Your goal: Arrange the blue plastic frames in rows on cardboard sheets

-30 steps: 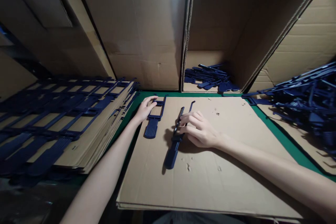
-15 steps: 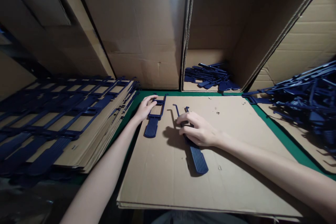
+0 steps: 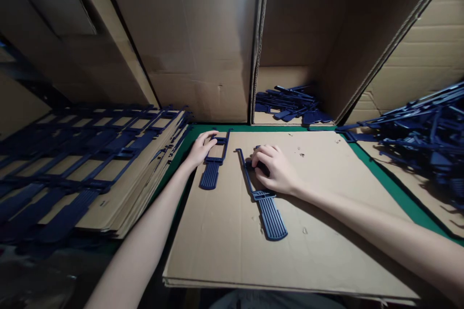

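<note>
Two dark blue plastic frames with ribbed paddle ends lie on a cardboard sheet (image 3: 326,241). My left hand (image 3: 200,148) is at the upper left of the smaller-looking frame (image 3: 209,176), with thumb and fingers closed about its side rail. My right hand (image 3: 277,169) curls over the right rail of the nearer frame (image 3: 271,219). Its fingers are bent round that rail and hide much of it. This frame lies at a slant, its ribbed end toward me and its hooked left rail pointing away.
To the left, stacked cardboard sheets (image 3: 126,212) carry rows of similar blue frames (image 3: 76,203). A cardboard box (image 3: 286,75) at the back holds a pile of blue parts (image 3: 293,104). More tangled blue parts (image 3: 435,149) are heaped at right. Green surface (image 3: 389,181) shows around the sheet.
The nearer frame has been lowered from a tilt to lie flat on the cardboard, with my right hand still on it. My left hand has stayed in place.
</note>
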Demonstrator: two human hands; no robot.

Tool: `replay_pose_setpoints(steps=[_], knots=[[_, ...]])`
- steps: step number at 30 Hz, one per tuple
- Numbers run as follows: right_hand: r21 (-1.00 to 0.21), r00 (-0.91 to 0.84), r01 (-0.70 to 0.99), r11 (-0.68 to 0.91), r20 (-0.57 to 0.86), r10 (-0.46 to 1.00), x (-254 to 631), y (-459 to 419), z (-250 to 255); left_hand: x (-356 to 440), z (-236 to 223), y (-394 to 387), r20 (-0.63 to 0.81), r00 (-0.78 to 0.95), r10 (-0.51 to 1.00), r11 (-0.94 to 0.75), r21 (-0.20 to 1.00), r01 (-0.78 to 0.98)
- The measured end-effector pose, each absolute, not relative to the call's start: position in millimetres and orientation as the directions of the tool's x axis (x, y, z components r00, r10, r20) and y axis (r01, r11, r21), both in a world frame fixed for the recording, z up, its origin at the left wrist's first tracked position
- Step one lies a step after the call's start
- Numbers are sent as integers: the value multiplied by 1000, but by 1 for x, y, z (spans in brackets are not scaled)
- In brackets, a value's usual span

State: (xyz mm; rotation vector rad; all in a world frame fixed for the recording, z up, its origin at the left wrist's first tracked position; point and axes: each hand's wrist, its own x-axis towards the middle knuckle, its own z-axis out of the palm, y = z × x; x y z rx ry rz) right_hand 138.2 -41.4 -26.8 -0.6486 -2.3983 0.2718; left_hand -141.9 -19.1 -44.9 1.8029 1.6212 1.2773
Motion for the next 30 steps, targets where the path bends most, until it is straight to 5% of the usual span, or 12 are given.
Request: replay_pose_setpoints(steps=[30], knots=[[-388, -719, 348, 854, 475, 508, 139, -39, -27, -142, -45, -19, 354, -88, 931, -243, 783, 572]])
